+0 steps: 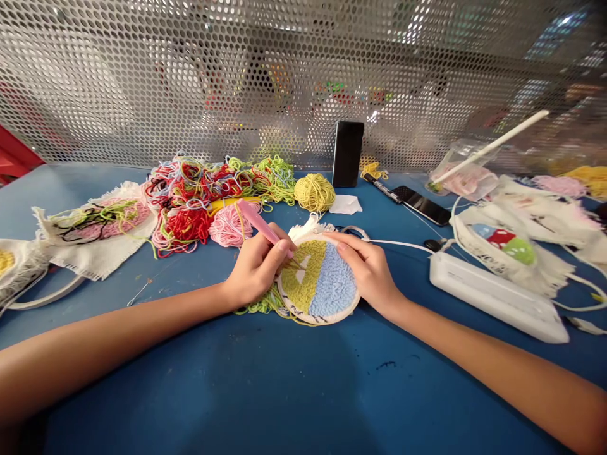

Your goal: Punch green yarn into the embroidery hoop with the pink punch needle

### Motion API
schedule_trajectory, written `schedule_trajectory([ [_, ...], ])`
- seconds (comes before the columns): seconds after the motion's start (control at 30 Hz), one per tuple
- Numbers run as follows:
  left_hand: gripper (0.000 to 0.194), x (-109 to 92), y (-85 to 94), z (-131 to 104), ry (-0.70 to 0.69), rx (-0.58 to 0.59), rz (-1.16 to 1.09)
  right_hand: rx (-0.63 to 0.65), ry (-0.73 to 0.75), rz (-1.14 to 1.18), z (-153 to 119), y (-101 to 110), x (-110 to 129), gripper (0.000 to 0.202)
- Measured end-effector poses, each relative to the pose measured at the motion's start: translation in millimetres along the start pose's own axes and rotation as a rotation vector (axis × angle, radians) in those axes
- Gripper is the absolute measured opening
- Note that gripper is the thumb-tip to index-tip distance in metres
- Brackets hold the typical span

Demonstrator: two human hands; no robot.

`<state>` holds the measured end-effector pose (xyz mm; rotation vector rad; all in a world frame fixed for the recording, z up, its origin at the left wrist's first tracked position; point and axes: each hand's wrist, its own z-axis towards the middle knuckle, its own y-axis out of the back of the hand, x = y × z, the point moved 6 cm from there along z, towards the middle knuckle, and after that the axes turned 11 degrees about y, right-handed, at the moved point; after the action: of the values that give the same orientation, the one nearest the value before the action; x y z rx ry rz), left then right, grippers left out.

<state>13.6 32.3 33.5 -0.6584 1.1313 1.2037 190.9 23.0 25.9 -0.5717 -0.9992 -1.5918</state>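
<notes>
Pinched in my left hand [260, 264] is a pink punch needle [258, 221], slanting down with its tip at the yellow loops. A strand of yellow-green yarn runs along the tool. My right hand [370, 268] grips the right rim of a round embroidery hoop [334, 318], thumb on top and the other fingers partly hidden. The hoop's cloth carries yellow-green loops [289, 294] on the left and light blue loops [334, 284] on the right. Small bare white patches [300, 276] show within the yellow part. Loose green yarn [265, 301] lies under the hoop's left side.
Behind my hands lie a tangled multicolour yarn heap [203, 183], a pink yarn ball [230, 225] and a yellow ball [315, 193]. A phone [348, 155] stands upright; another phone [422, 205] lies beside a marker [382, 188]. A white power strip [497, 297] sits right; worked cloth [102, 221] lies left.
</notes>
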Motion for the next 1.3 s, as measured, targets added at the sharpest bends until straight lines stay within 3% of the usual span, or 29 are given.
schedule_trajectory([
  [0.17, 0.023, -1.9, -1.9, -1.0, -0.024, 0.051, -0.015, -0.005, 0.004, 0.008, 1.0, -0.1, -1.8, 0.023],
  [0.43, 0.019, -17.8, -7.8, -3.7, -0.246, 0.098, 0.269, -0.005, 0.034, -0.009, -0.6, 1.6, 2.7, 0.024],
  [0.73, 0.011, -22.2, -24.4, -9.5, -0.354, 0.288, 0.503, 0.009, 0.103, -0.03, -2.1, 1.6, 11.3, 0.027],
  [1.03, 0.009, -25.6, -31.3, -12.9, -0.483, 0.312, 0.68, 0.021, 0.013, -0.087, -10.6, 3.3, 9.7, 0.033],
  [1.13, 0.009, -24.2, -31.0, -12.2, -0.455, 0.302, 0.673, 0.002, 0.037, -0.077, -8.6, 3.2, 10.0, 0.031],
  [1.3, 0.014, -17.0, -25.0, -6.5, -0.277, 0.287, 0.546, -0.013, 0.039, 0.007, -1.9, 1.3, 4.7, 0.028],
])
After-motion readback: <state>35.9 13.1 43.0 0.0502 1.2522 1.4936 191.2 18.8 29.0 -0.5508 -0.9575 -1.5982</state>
